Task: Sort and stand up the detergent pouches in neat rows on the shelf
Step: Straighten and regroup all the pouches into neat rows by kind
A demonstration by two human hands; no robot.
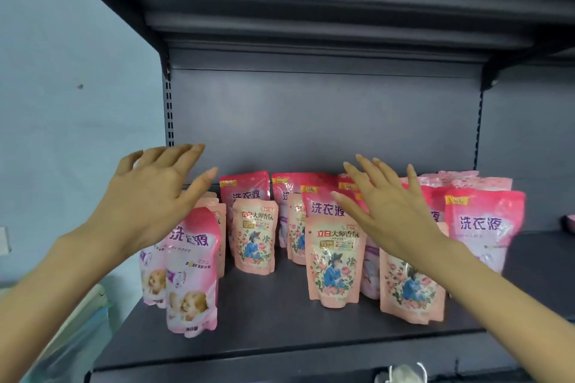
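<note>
- The left hand (155, 193) is spread wide with its fingers straight and apart, and it grips nothing. Only its back shows, so I cannot tell whether the palm touches anything under it.
- The right hand (392, 211) is also flat and splayed, holding nothing, and its palm side is hidden too.
- The detergent pouches (295, 236) stand upright on the dark shelf (280, 320), beyond and beneath both hands, in loose rows.
- Just below the left palm stands a baby-print pink pouch (191, 277). The hand covers its top corner, and the left wrist half hides a similar pouch beside it.
- Between the two hands stands a small floral pouch (254, 239) in full view. Only the upper part of the taller pink pouch (245, 186) behind it shows.
- Below the right thumb stands the front floral pouch (334, 261), which is sharp and readable. The pink one behind it shows little more than its top band.
- Under the right wrist, a blurred floral pouch (410, 289) is partly crossed by the forearm.
- Past the right hand's little-finger side, a large pink pouch (482, 227) is smeared by motion. The paler ones behind it show only their top edges.
- The pouches directly behind the right hand are mostly covered, so their number cannot be told.
- Below the right forearm, a white object (401, 375) is cut off by the bottom edge and I cannot tell what it is.
- Beneath the left forearm, pale stacked things (77, 320) are too blurred to make out.
</note>
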